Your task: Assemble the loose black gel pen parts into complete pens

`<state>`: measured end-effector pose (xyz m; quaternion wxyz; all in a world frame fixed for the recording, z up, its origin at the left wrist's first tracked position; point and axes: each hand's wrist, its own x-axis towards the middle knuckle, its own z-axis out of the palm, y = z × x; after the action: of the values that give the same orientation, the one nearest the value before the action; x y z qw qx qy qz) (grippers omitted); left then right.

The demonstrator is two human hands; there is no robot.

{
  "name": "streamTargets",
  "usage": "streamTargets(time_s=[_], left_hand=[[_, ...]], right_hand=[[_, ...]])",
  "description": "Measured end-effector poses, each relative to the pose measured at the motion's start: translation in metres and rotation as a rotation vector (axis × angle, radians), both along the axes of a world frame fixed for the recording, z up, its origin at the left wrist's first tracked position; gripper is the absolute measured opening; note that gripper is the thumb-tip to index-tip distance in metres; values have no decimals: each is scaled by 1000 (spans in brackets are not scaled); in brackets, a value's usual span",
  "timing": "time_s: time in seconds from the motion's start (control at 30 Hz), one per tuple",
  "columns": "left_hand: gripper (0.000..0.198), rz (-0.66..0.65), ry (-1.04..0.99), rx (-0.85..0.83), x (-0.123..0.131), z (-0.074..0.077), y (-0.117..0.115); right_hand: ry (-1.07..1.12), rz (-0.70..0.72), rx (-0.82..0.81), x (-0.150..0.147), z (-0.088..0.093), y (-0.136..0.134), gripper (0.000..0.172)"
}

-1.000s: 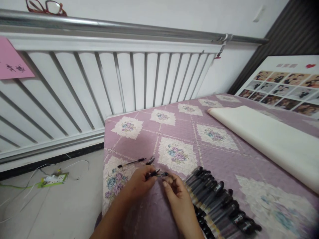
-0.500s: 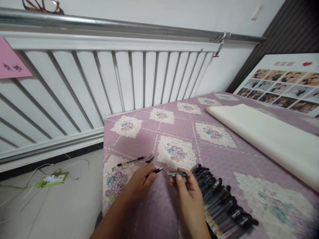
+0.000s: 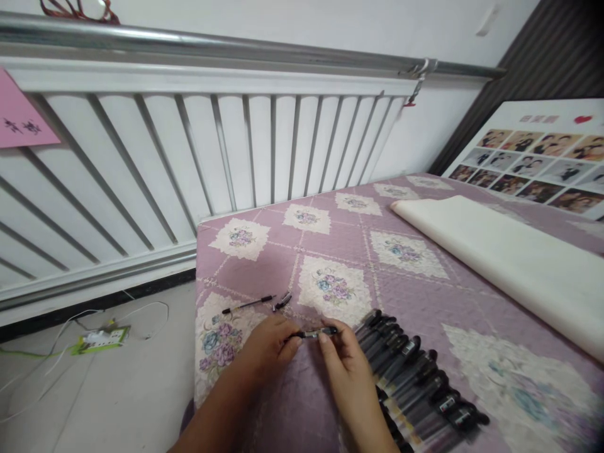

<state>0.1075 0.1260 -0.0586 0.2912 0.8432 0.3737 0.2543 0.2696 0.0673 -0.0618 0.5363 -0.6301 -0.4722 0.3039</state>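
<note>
My left hand point(image 3: 270, 345) is closed around a pen, most of its barrel hidden in the fingers. Pinched in my right hand point(image 3: 348, 368) is a black-and-clear pen cap point(image 3: 315, 333), which meets the pen's tip end between the two hands; how far it is pushed on I cannot tell. Beyond the left hand lie an uncapped black pen point(image 3: 250, 304) and a loose pen cap point(image 3: 283, 301). To the right of my right hand, several capped black pens point(image 3: 415, 377) lie side by side in a slanting row.
A purple floral bedspread point(image 3: 264, 277) lies under everything. A folded cream sheet point(image 3: 500, 251) and a photo board point(image 3: 528, 145) are at the right. Behind stands a white radiator point(image 3: 264, 151). A power strip point(image 3: 101, 338) with cables lies on the floor at left.
My right hand has moved left with the cap, bringing it onto the tip end of the pen in my left hand. The gap between them has closed.
</note>
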Motion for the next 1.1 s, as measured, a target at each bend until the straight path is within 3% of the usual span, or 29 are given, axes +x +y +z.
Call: streamTargets(time_s=[0.13,0.4,0.8,1.1], left_hand=[[21,-28,-58,5,0,-2,0],[30,57,7,9,-8,-5,3],[14,70,-105,85,-5,-11,5],[12,92,-126,149,-5,-11,2]], right_hand=[[-50,93,4,-3,0,1,29],[127,-79,-25,3,3,1,34],[153,-31,-105,3,1,1,40],[236,-30,-95,-2,1,-3,45]])
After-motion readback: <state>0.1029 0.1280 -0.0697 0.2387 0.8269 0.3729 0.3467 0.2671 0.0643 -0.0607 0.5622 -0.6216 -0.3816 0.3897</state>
